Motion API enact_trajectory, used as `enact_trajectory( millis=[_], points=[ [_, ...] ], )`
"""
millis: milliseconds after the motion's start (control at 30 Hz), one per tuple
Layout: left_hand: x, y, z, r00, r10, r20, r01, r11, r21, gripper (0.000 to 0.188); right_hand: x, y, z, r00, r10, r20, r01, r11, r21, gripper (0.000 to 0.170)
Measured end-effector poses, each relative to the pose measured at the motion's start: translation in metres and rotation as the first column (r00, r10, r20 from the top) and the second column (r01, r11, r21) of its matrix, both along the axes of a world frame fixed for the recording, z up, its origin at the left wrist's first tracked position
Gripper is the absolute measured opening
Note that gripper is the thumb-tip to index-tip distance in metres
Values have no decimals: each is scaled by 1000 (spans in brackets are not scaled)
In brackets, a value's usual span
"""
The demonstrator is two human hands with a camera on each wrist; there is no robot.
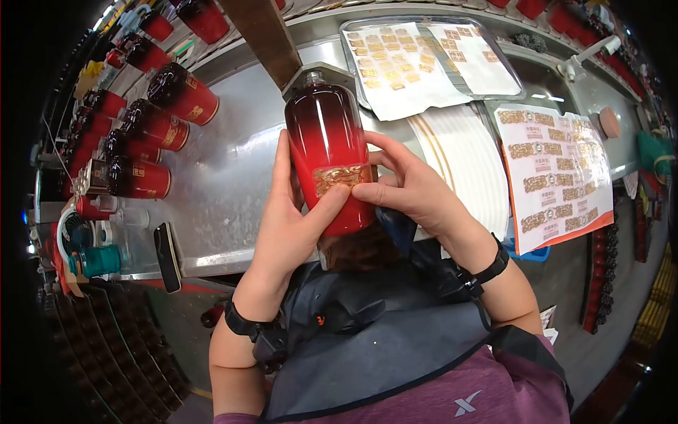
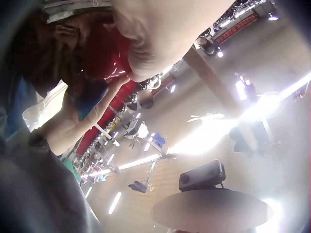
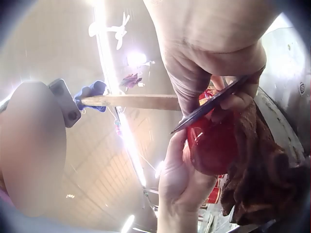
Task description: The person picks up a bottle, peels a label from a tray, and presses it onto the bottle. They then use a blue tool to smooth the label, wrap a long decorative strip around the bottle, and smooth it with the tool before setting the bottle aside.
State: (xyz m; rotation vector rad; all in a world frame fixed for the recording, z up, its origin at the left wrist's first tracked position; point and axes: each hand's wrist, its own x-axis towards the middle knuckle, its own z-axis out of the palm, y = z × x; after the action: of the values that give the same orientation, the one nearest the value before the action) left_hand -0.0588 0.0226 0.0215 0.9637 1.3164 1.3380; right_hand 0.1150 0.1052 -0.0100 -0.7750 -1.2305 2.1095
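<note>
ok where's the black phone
In the head view, the black phone lies at the near edge of the metal table, on the left, right of the teal container.

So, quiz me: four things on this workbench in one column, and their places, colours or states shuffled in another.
1. large bottle
2. phone
3. metal tray
4. printed sheet

A. white, with orange along its edge
B. gripped by the left hand and right hand
C. dark-faced, at the metal bench's near left edge
D. carries white papers dotted with small gold pieces

Right pairs: 1-B, 2-C, 3-D, 4-A.
</note>
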Motion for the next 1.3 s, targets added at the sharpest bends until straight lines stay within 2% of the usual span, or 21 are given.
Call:
enact_trajectory(
  millis=[100,133,167,200,233,300,333,433,500,567,633,700,767,900,967,1000,1100,1200,1233,1267,1300],
  points=[
    [-3,-7,5,998,-7,-56,4,999,-43,109,6,4,12,994,2,112,-12,996,88,67],
    [-5,-12,1,998,0,-56,-2,999,-41,109,9,8,14,987,-50,154,26,987,159,56],
    [-6,-18,-4,976,-24,-215,25,1000,4,118,12,12,18,976,-104,192,58,971,231,47],
    [-7,-21,-8,929,-39,-369,60,997,44,127,16,16,34,975,-101,198,56,974,221,33],
    [-7,-22,-11,931,-30,-364,52,997,50,127,19,24,30,974,-109,198,46,953,298,32],
    [-6,-22,-10,690,-48,-722,176,979,103,138,26,40,37,972,13,234,-76,961,265,32],
    [-7,-20,-16,665,-2,-746,175,972,153,135,23,45,43,970,25,243,-93,958,271,32],
    [-16,-13,-39,721,39,-692,162,961,223,132,12,56,65,941,78,330,-200,914,353,32],
    [-22,-13,-40,715,82,-694,159,948,276,129,6,61,78,923,160,350,-275,910,309,31],
    [-28,-15,-44,721,36,-692,175,957,232,127,0,68,83,909,195,369,-315,900,302,36],
    [-32,-13,-55,766,33,-642,180,948,264,126,-9,70,84,935,143,324,-271,879,392,30],
    [-35,-10,-57,808,27,-588,183,938,295,125,-19,70,90,916,123,382,-292,857,424,29],
    [-40,-8,-54,798,-5,-602,232,925,300,124,-27,69,96,885,90,457,-356,764,539,29],
    [-51,-8,-56,828,-39,-559,254,916,312,127,-41,68,110,826,103,555,-460,692,556,29],
    [-53,-8,-57,829,-60,-556,271,913,305,128,-47,68,115,794,149,590,-540,618,571,28],
    [-52,-9,-56,836,-50,-547,258,915,310,128,-52,68,121,748,198,634,-582,656,481,29],
    [-53,-13,-46,814,-77,-576,261,934,243,127,-61,72,123,708,272,652,-649,614,449,27],
    [-56,-13,-31,765,8,-643,263,908,325,120,-63,80,118,720,354,597,-679,534,503,25],
    [-55,-11,-25,794,66,-605,209,904,373,107,-63,82,116,716,354,602,-684,530,501,25],
    [-53,-10,-21,817,122,-564,156,894,419,94,-63,83,113,737,382,558,-664,564,491,24],
    [-52,-9,-20,818,123,-561,155,893,422,94,-61,84,112,758,407,510,-643,597,480,23]
  ],
)
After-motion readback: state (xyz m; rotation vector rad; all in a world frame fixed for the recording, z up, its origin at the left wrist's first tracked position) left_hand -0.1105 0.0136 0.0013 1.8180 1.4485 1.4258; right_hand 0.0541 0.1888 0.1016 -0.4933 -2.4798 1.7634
